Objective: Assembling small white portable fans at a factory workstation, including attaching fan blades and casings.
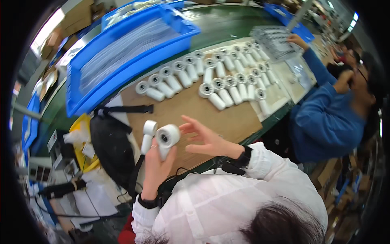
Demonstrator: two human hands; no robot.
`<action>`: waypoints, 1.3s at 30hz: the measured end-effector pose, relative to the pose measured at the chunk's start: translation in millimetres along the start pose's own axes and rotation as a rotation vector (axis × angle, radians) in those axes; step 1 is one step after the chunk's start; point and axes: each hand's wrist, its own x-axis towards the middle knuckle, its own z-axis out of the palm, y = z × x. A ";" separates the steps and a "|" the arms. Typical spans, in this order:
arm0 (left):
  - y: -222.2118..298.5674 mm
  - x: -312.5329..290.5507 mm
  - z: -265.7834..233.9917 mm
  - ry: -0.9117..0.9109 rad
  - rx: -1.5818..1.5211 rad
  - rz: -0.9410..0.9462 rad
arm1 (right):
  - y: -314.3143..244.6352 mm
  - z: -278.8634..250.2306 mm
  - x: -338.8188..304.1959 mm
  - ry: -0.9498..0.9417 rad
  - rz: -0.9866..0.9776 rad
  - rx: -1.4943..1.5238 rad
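My left hand (157, 164) is closed around the handle of a white, round-headed device (170, 134) that looks like a handheld fan, its round face tilted up. A second white device (148, 131) of similar form sits just left of it against the fingers; whether the same hand grips it too I cannot tell. Close by on the right, my right hand (206, 140) has its fingers spread and holds nothing, its fingertips near the first device's head. Beyond both hands, several more white devices (227, 95) lie in slanting rows on a brown board (183, 114).
A large blue bin (91, 95) of translucent sleeves stands at the far left. A black bag (109, 142) with straps lies left of the board, beside a yellow container (83, 126). At right, a person in blue (333, 118) reaches toward a clear patterned sheet (272, 42).
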 end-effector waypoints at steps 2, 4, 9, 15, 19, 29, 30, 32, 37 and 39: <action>16.1 6.5 1.2 0.002 0.074 0.090 | -5.5 -0.6 2.0 -0.031 -0.041 0.135; 28.5 11.4 1.3 0.014 0.135 0.086 | -10.8 8.1 10.0 -0.064 -0.066 0.276; 29.9 13.2 -0.2 -0.027 0.144 0.162 | -13.9 26.3 26.1 0.033 -0.078 0.364; 30.2 14.4 1.1 0.051 0.115 0.208 | -18.7 32.9 38.8 0.068 -0.048 0.410; 37.6 14.6 -8.1 -0.031 0.002 0.088 | -10.9 22.0 48.1 0.118 -0.098 0.406; -25.4 22.9 -54.1 -0.002 0.736 -0.062 | -23.4 -20.8 47.0 0.258 0.002 0.488; -33.1 24.0 -52.6 -0.041 0.785 -0.049 | -23.9 -21.8 47.5 0.264 0.008 0.468; -58.2 25.5 -49.2 -0.051 0.810 -0.070 | -24.9 -20.7 51.4 0.254 0.009 0.457; -49.0 40.3 -56.3 -0.132 0.112 -0.281 | -36.7 -25.2 50.1 0.190 -0.004 0.449; -33.0 47.1 -65.4 -0.149 -0.241 -0.370 | -43.3 -27.4 57.2 0.195 -0.005 0.440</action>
